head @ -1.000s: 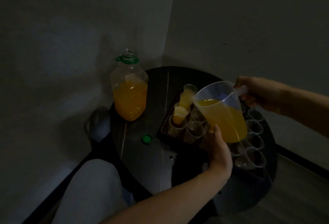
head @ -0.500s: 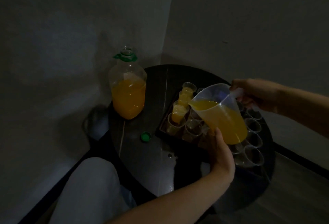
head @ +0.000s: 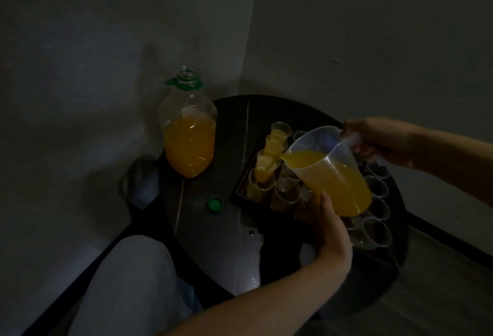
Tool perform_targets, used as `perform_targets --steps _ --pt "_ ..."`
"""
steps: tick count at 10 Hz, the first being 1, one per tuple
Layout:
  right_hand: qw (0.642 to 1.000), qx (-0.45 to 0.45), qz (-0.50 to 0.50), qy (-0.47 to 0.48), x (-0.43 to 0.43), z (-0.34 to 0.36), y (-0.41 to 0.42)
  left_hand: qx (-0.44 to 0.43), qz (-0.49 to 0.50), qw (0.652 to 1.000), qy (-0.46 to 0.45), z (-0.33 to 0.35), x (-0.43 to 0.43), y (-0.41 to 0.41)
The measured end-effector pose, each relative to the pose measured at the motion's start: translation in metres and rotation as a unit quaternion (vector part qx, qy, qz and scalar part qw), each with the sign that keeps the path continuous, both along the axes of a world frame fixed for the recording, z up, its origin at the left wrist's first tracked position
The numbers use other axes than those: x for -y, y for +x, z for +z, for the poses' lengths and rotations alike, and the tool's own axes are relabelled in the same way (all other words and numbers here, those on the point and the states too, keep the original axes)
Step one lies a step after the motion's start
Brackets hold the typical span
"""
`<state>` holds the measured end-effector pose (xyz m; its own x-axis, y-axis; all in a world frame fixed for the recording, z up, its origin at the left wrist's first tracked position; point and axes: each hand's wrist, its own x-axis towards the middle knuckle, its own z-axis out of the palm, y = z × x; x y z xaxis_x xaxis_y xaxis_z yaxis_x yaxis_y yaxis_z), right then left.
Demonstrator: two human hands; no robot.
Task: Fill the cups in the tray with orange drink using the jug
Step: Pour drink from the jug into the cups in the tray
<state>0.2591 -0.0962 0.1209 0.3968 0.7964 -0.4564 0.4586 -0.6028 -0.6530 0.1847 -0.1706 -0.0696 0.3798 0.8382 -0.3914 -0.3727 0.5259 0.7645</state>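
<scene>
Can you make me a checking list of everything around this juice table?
Surface: round dark table, shiny drops near its front.
Job's things: jug tilted, orange drink at its spout; in the tray, left-column cups hold drink, other cups look empty.
Clutter: open bottle part full of orange drink; loose green cap on the table.
Hands: right hand grips the jug's handle; left hand at the jug's lower side, fingers hidden.
Cables: nothing seen.
Surroundings: grey wall corner; person's knee beside the table.

Tilted clear jug (head: 320, 143) of orange drink (head: 344, 189), clear cups (head: 286, 191) in dark tray (head: 242, 185)
</scene>
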Motion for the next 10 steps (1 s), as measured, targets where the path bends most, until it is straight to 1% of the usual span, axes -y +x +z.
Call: perform_targets --steps 1,2,5,6,7,10 --pt "1.0 0.0 0.001 -0.002 0.002 0.001 -0.004 -0.009 -0.002 1.0 -0.005 0.012 0.002 -0.011" --pt "1.0 -0.004 -0.005 0.002 0.005 0.002 -0.007 0.04 -0.038 0.997 -0.058 0.017 0.006 -0.019" --pt "1.0 -0.007 0.016 -0.01 0.006 -0.001 -0.005 0.048 -0.041 0.998 -0.031 0.016 0.011 -0.02" --pt "1.0 -0.003 0.021 -0.01 0.006 0.0 -0.004 0.066 -0.041 0.997 -0.02 0.021 0.013 -0.023" --pt "1.0 -0.005 0.005 -0.002 0.005 -0.001 -0.004 0.07 -0.037 0.997 -0.022 0.025 0.014 -0.024" --pt "0.999 -0.005 0.03 -0.011 0.006 0.001 -0.004 0.043 -0.061 0.997 -0.024 0.019 0.012 -0.025"
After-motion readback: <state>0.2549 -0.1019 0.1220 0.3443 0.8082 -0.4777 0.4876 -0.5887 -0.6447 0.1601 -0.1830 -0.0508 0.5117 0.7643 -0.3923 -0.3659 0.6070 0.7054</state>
